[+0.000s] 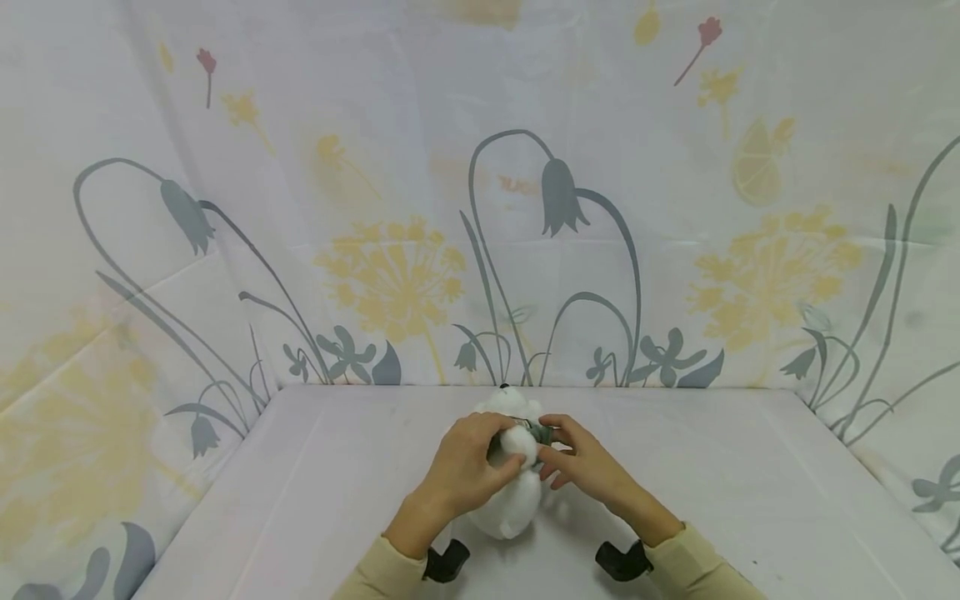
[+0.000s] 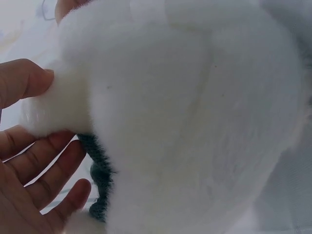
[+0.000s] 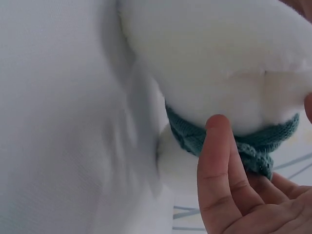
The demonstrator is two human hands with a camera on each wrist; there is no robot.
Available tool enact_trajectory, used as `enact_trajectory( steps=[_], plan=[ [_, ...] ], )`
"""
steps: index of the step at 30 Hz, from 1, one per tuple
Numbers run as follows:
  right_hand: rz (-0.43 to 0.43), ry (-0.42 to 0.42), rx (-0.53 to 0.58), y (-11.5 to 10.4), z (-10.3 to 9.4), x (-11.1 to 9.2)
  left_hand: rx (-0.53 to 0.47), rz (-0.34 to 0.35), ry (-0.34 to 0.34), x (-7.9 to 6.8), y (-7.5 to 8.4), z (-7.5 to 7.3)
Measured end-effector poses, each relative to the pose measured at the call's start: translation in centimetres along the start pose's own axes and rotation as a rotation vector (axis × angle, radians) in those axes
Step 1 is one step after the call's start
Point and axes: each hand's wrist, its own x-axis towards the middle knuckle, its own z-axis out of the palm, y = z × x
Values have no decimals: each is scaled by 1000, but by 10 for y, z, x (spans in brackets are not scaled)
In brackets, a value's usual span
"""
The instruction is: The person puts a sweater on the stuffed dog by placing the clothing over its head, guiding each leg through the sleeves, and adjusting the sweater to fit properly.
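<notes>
A white plush bear [image 1: 504, 510] lies on the table, its black nose pointing away from me. Around its neck runs a green knitted scarf [image 1: 542, 433]. My left hand [image 1: 468, 467] holds a stubby white limb of the bear, thumb on one side and fingers on the other; the left wrist view shows this limb [image 2: 61, 105] close up. On the other side, my right hand [image 1: 588, 467] has its fingers around the scarf [image 3: 258, 146], pinching it beside the bear's body [image 3: 209, 53]. The bear's face is mostly hidden.
A white-covered table [image 1: 337, 467] lies under the bear. Behind it hangs a pale curtain [image 1: 420, 167] printed with flowers. Dark wrist devices [image 1: 447, 561] show below both forearms, near the table's front.
</notes>
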Motion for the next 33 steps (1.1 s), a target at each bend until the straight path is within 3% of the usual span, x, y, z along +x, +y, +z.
enact_trajectory(
  steps=[10,16,21,28,33],
  plan=[
    [-11,-2,11,3,0,1,-34,-10,-11,-1,2,-2],
    [-20,-57,53,4,0,1,-52,-17,-20,-1,2,-1],
    [-54,-67,63,5,0,1,-124,-22,-39,-1,1,-1],
    [-164,-104,126,5,-2,2,-224,-13,-69,0,2,-3],
    [-167,-109,133,1,-1,0,-288,0,-88,0,4,-3]
  ],
)
